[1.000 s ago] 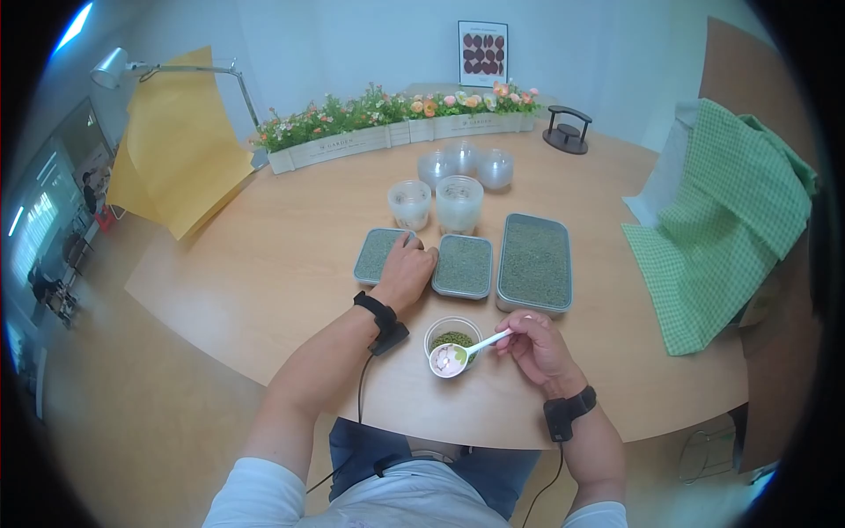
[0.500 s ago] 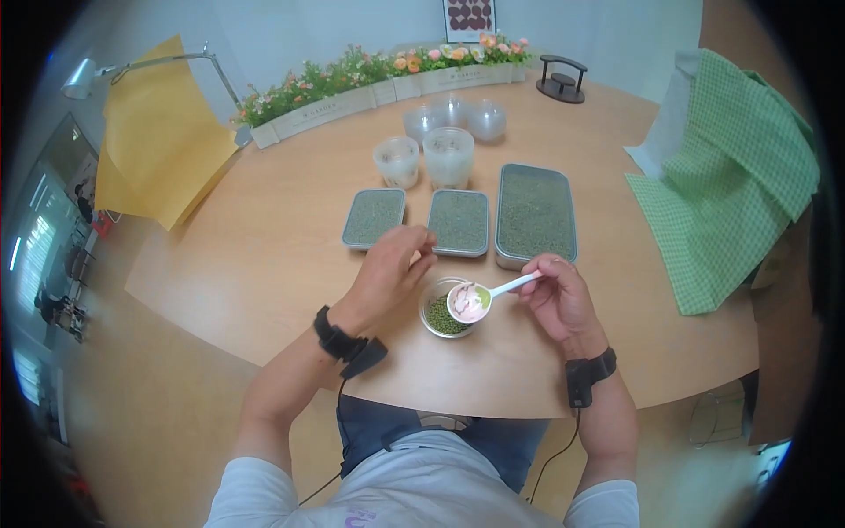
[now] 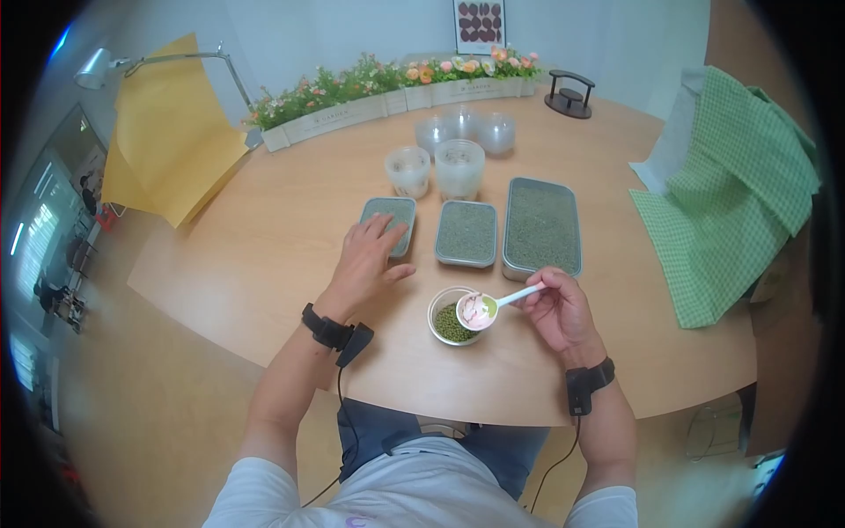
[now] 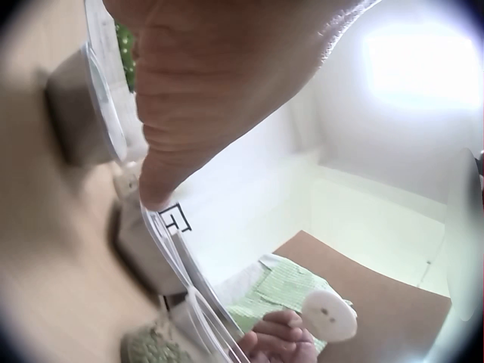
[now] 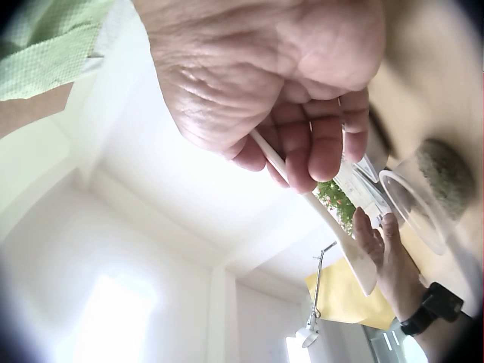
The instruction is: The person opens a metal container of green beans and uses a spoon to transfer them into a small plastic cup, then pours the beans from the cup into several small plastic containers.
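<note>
My right hand (image 3: 563, 308) pinches the handle of a white spoon (image 3: 519, 295). Its bowl, with pink and green showing in it, overlaps the right side of a clear plastic cup (image 3: 437, 327). Small green beans (image 3: 453, 324) lie in the bottom of that cup. My left hand (image 3: 363, 262) is spread, fingers extended over the left small rectangular container (image 3: 396, 211), holding nothing. To its right are another small container (image 3: 466, 233) and a larger one (image 3: 542, 226), each with a speckled grey-green top. The left palm (image 4: 219, 83) fills the upper left wrist view.
Two translucent tubs (image 3: 459, 172) stand behind the containers, with several clear round vessels (image 3: 465, 125) beyond. Flower boxes (image 3: 343, 114) line the back edge near a dark wooden stand (image 3: 569, 95). Green checked cloth (image 3: 726, 194) hangs at right; yellow paper (image 3: 176, 141) and a lamp (image 3: 92, 70) stand left.
My left hand has drawn back from beside the left container, then moved left over it with fingers spread. The spoon bowl has shifted from the cup's near side to its right side.
</note>
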The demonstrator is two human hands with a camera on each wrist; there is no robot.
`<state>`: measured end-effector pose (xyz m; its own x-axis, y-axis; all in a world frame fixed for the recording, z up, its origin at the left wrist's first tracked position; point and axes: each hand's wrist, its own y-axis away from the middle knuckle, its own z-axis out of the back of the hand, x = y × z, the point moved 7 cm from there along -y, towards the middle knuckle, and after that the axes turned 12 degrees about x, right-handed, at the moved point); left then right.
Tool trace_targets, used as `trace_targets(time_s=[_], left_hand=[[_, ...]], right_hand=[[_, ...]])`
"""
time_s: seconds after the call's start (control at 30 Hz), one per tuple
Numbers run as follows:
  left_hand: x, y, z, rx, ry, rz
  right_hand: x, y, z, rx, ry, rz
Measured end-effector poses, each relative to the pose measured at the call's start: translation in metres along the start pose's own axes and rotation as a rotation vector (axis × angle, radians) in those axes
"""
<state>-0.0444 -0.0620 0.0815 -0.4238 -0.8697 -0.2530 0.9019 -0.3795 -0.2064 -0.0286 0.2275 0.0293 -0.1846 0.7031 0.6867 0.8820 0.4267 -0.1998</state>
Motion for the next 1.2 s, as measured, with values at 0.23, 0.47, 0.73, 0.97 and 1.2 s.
trace_targets(time_s=[0.23, 0.47, 0.73, 0.97, 1.2], left_hand=[[0.041, -0.005, -0.033, 0.077, -0.098, 0.042], [0.031, -0.008, -0.029, 0.063, -0.131, 0.029], [0.021, -0.006, -0.035, -0.071, -0.203, -0.007], [0.023, -0.003, -0.032, -0.126, -0.099, 0.009], [0.034, -0.003, -0.027, -0.192, 0.204, 0.036]], right_hand=[[-0.022, 0.001, -0.006, 0.057, -0.037, -0.141], [-0.041, 0.000, -0.009, 0.096, -0.036, -0.230], [-0.041, -0.001, 0.005, 0.053, 0.007, -0.197], [-0.012, -0.006, -0.009, -0.058, 0.041, -0.098], [0.026, -0.052, -0.039, -0.094, 0.371, 0.038]])
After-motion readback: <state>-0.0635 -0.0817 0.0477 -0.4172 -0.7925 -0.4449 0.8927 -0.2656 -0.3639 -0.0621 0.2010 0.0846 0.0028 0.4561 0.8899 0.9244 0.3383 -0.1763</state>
